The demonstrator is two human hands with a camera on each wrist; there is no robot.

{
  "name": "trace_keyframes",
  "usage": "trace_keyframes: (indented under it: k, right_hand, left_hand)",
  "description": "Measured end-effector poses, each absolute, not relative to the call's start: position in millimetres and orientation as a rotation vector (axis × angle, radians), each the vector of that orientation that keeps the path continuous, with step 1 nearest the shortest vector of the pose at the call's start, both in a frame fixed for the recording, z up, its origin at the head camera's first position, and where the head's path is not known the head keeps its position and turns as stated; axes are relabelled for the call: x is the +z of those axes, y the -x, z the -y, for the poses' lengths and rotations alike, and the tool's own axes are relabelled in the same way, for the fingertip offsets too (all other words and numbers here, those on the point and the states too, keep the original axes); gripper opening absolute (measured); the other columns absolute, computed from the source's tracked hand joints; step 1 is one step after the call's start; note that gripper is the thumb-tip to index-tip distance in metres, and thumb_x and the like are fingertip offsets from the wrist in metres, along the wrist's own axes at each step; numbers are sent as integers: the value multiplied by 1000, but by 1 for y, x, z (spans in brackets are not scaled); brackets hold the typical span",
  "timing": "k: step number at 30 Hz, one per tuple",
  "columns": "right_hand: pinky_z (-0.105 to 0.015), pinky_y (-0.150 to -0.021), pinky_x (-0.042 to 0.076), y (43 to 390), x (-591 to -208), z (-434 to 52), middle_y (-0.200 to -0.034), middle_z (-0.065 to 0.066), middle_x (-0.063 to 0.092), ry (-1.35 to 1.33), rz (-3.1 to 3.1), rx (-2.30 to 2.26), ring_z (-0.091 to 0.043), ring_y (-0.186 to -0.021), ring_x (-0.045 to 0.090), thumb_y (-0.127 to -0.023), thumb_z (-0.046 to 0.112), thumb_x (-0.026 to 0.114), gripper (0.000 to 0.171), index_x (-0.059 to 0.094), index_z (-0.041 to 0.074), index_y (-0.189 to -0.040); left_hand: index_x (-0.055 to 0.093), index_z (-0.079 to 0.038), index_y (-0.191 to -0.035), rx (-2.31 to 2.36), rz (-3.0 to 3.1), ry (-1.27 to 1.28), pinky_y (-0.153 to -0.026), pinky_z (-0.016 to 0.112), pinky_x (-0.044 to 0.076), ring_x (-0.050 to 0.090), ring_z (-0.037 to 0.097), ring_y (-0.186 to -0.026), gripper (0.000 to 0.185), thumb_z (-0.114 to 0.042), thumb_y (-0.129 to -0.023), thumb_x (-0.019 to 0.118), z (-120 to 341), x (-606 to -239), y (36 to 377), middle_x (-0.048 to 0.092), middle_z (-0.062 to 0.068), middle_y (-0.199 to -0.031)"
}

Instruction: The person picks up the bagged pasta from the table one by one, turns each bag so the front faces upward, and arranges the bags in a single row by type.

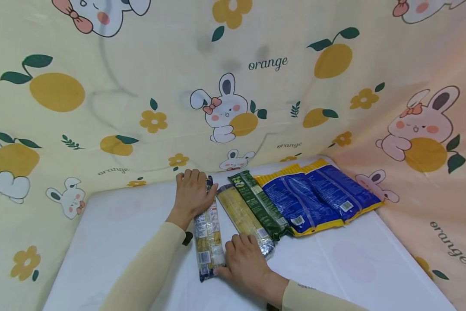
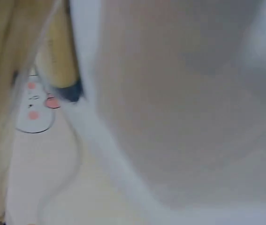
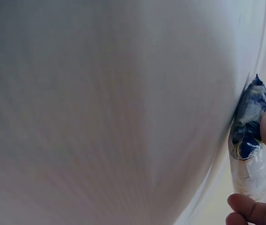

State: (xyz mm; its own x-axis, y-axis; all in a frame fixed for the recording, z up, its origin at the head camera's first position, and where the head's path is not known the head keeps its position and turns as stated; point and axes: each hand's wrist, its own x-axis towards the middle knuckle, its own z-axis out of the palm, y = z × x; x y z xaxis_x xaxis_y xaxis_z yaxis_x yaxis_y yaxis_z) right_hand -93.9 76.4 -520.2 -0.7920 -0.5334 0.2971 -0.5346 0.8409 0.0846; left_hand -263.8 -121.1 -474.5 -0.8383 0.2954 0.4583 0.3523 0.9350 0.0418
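A slim see-through packet of dried noodles (image 1: 207, 233) with dark blue ends lies lengthwise on the white table (image 1: 139, 259). My left hand (image 1: 192, 192) grips its far end, thumb along the right side. At the near end my right hand (image 1: 246, 261) holds the packet, its thumb on the blue end (image 3: 247, 140) and its fingers curled by the side. A wider clear packet of yellow noodles (image 1: 242, 211) lies just right of it, its near end partly behind the right hand. In the left wrist view the blue-tipped packet end (image 2: 62, 61) shows blurred.
To the right, a dark green packet (image 1: 258, 203) lies slanted against the wider noodle packet. Beyond it two blue bags with yellow edges, the nearer (image 1: 295, 201) and the farther (image 1: 341, 185), overlap. A printed cloth (image 1: 170, 77) with rabbits and oranges hangs behind the table.
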Motion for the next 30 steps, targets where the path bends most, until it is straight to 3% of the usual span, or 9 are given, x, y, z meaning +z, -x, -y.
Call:
trace_keyframes:
  k: [12, 30]
  right_hand:
    - [-37, -74, 33, 109, -522, -75, -84, 1, 46, -730, 2831, 75, -20, -80, 39, -87, 83, 61, 72, 62, 11, -94]
    - [-36, -78, 36, 113, -523, -66, -88, 0, 50, -629, 2850, 395, -19, -86, 46, -89, 56, 79, 49, 63, 10, -98]
  left_hand:
    - [62, -6, -104, -255, 2235, 625, -95, 55, 35, 55, 37, -103, 51, -53, -101, 46, 114, -440, 256, 62, 14, -103]
    - [60, -6, -108, -281, 2044, 742, -89, 52, 36, 47, 33, -99, 45, -49, -102, 48, 111, -418, 240, 57, 13, -112]
